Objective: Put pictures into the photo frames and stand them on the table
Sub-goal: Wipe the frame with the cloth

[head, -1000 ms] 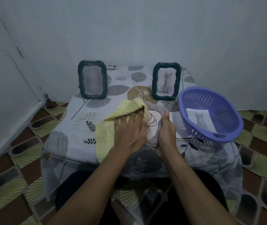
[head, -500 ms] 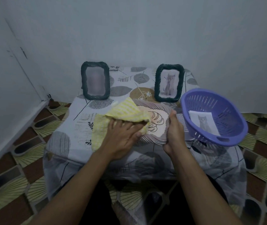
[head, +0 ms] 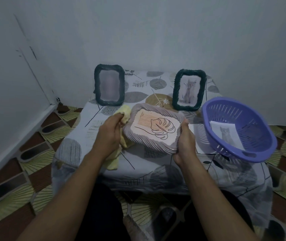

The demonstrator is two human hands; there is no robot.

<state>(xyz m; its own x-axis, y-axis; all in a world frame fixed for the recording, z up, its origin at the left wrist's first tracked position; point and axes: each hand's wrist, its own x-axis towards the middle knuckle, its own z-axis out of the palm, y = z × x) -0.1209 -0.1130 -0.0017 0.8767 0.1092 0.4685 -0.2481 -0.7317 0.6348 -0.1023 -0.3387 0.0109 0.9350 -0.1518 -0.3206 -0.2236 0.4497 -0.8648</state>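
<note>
Pale grey ribbed rectangular photo frame [head: 156, 146]: at worktop centre, face up, tilted. It holds a pink picture with a line-drawn leaf [head: 156, 129]. It may be lifted clear of the worktop [head: 138, 98]; contact cannot be confirmed.

Right hand [head: 184, 146]: fingers wrapped round the frame's edge at 3 o'clock, thumb on the front rim.

Left hand [head: 110, 134]: clenched on a crumpled yellow cloth [head: 125, 113] at the frame's 9 o'clock, cloth touching the rim.

Dark green woven frame [head: 109, 84]: upright at 11 o'clock, picture blurred.

Second dark green woven frame [head: 189, 90]: upright at 1 o'clock, cat picture inside.

Purple slotted plastic basket [head: 255, 129]: at 3 o'clock, overhanging the worktop edge, with a loose cat print [head: 225, 134] inside.
</note>
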